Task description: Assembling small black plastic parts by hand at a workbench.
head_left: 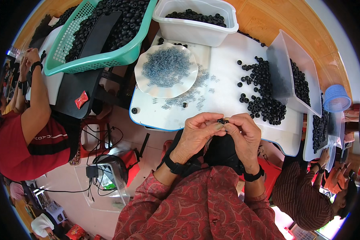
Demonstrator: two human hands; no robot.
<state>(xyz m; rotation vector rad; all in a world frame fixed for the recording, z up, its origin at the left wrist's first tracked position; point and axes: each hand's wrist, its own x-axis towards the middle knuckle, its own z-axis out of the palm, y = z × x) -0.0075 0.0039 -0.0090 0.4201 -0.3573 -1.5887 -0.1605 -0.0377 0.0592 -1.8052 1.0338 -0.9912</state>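
Observation:
My left hand point(197, 131) and my right hand point(244, 134) meet just off the table's near edge. Thumbs and fingers of both pinch a small black part point(221, 121), mostly covered by the fingertips. Beyond them stands a white wavy-rimmed plate point(143, 83) heaped with tiny clear bluish pieces point(166, 66), more of which are scattered around it. To the right lies a spread of black round bead-like parts point(264, 86), some showing a hole. One black part point(134, 111) sits alone at the table's left corner, and another point(185, 105) lies near the plate.
A green basket point(104, 64) and a white tub point(196, 34), both holding black parts, stand at the back. A clear bin point(282, 76) rests tilted at right, near a blue basket point(337, 98). People work at left point(36, 136) and right point(304, 196). Cables point(93, 172) hang at lower left.

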